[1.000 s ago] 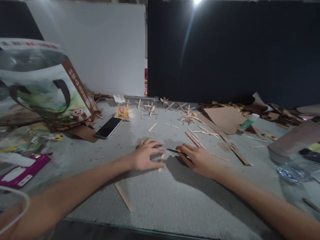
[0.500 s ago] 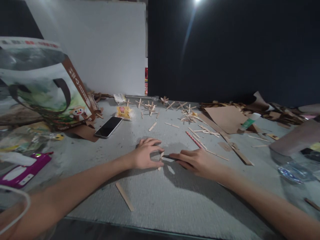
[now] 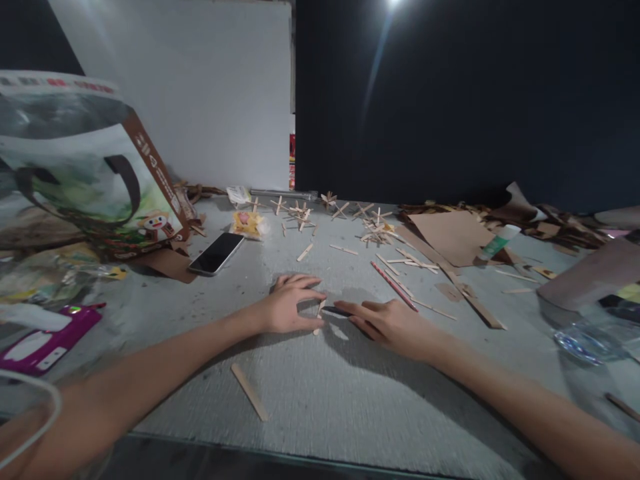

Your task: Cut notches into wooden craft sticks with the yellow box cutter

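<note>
Near the middle of the grey table (image 3: 300, 393), my left hand (image 3: 293, 305) has its thumb and fingertips on a small wooden stick (image 3: 321, 308), part of which the fingers hide. My right hand (image 3: 387, 323) grips a thin dark blade (image 3: 336, 311), its tip pointing left at that stick. The blade's handle is hidden in the hand. Closer to the front edge lies a loose wooden stick (image 3: 249, 392). A red patterned stick (image 3: 394, 286) lies just beyond my right hand.
A phone (image 3: 217, 253) and a yellow packet (image 3: 247, 225) lie left of centre. Several crossed sticks (image 3: 379, 232) are at the back. Cardboard (image 3: 445, 238) and a glue stick (image 3: 500, 241) are right; a large bag (image 3: 95, 180) and purple device (image 3: 50, 340) are left.
The small stick and my left fingertips have shifted slightly left. My right hand has moved a little left with the blade, uncovering more of the red patterned stick.
</note>
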